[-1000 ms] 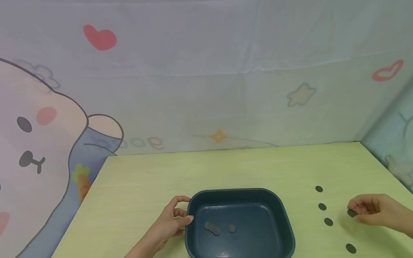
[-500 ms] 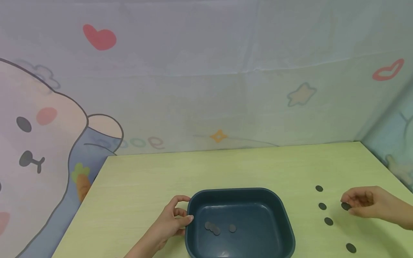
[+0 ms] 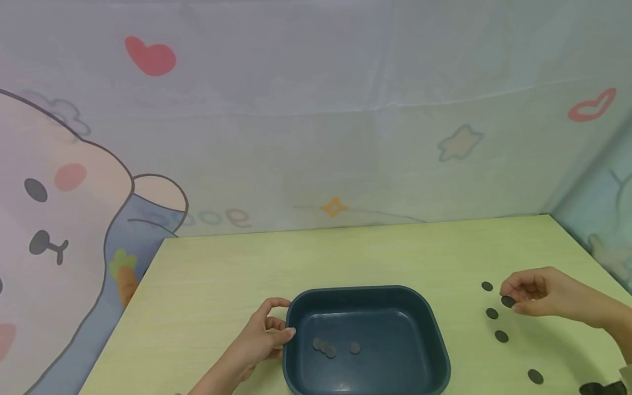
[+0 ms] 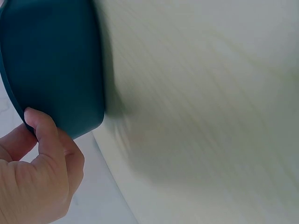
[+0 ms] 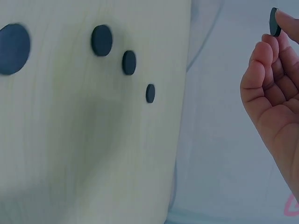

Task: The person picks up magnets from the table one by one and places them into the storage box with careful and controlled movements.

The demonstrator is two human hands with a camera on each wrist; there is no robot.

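Note:
At the left rim of the dark blue plastic basin point(image 3: 400, 356), my left hand point(image 3: 259, 337) grips the edge, thumb on the rim. The left wrist view shows its fingers on the basin's wall point(image 4: 60, 70). Several small dark round discs lie on the basin's floor: a short overlapping row point(image 3: 331, 352) and one lone disc point(image 3: 355, 348). To the right, above the table, my right hand point(image 3: 553, 296) pinches a thin dark round disc point(image 3: 508, 301) between thumb and fingers. The right wrist view shows that disc point(image 5: 274, 23) held edge-on.
On the table point(image 3: 237, 274), right of the basin, several more discs lie apart in a loose line, among them a far disc point(image 3: 487, 286) and a near disc point(image 3: 535, 376). A printed cloth point(image 3: 296, 137) hangs behind the table.
My right hand, with the disc pinched in it, has moved left and farther up in the head view, towards the basin's side. My left hand stays on the basin's rim.

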